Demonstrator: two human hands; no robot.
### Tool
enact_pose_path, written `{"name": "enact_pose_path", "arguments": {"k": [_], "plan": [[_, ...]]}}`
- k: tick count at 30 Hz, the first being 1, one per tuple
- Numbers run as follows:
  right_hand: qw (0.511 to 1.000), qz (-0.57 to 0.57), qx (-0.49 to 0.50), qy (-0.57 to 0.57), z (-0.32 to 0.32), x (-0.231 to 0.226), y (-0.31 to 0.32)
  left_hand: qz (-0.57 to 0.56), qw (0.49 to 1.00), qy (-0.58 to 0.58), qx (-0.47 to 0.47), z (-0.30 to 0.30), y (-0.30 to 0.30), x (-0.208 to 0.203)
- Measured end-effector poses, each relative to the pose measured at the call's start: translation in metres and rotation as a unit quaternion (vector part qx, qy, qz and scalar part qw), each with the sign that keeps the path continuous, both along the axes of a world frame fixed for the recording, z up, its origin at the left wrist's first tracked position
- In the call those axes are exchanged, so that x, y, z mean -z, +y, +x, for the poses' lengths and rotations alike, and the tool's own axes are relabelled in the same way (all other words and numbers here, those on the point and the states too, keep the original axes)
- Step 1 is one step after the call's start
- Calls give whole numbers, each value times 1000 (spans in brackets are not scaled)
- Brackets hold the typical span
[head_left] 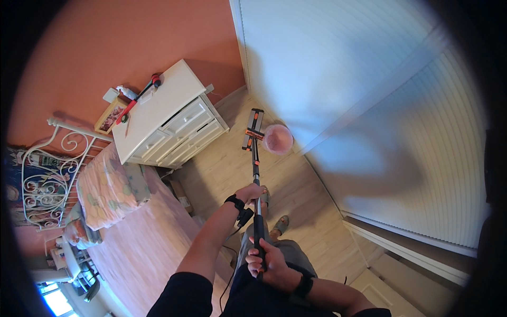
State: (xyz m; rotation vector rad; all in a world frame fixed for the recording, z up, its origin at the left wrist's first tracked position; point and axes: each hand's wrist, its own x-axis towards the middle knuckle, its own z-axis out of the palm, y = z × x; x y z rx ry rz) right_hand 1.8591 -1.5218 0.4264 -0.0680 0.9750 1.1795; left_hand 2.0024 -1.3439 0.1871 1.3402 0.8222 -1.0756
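Both my hands grip the long pole of a flat mop (257, 208). My left hand (249, 193) is closed round the grey shaft about midway along. Lower in the view, nearer my body, my right hand (270, 262) wraps round the black handle end. The mop's grey-and-orange head (254, 129) is at the far end of the pole, beside a pink round bucket (278, 139). Whether the head touches the floor or the bucket's rim, I cannot tell.
A white chest of drawers (174, 113) stands far left, a red-and-black tool (138, 98) on top. Left is a bed (153, 227) with a pillow (113, 185) and white metal headboard (58, 174). White sliding doors (369, 105) line the right. My feet are on the pale wooden floor (232, 158).
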Motion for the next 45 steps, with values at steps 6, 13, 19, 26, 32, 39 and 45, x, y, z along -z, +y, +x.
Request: {"name": "enact_pose_path", "arguments": {"k": [6, 13, 19, 26, 32, 39, 45], "plan": [[998, -43, 18, 28, -23, -10, -8, 1, 999, 1, 45, -20, -12, -20], [998, -31, 43, 43, -35, -18, -11, 18, 999, -13, 47, -36, -19, -16], [998, -44, 26, 28, -41, -19, -15, 28, 998, -13, 46, -44, -24, -19], [998, -53, -39, -14, -30, -18, -20, 15, 997, 3, -74, -52, -33, -18], [995, -12, -95, -38, -14, -22, -2, -45, 977, 4, -208, -61, -12, -30], [910, 80, -380, -145, -5, 37, 49, -124, 975, 87, -161, -108, 62, -50], [807, -128, -398, -418, 83, 195, -10, -101, 975, 157, -120, -157, 92, -28]]}}
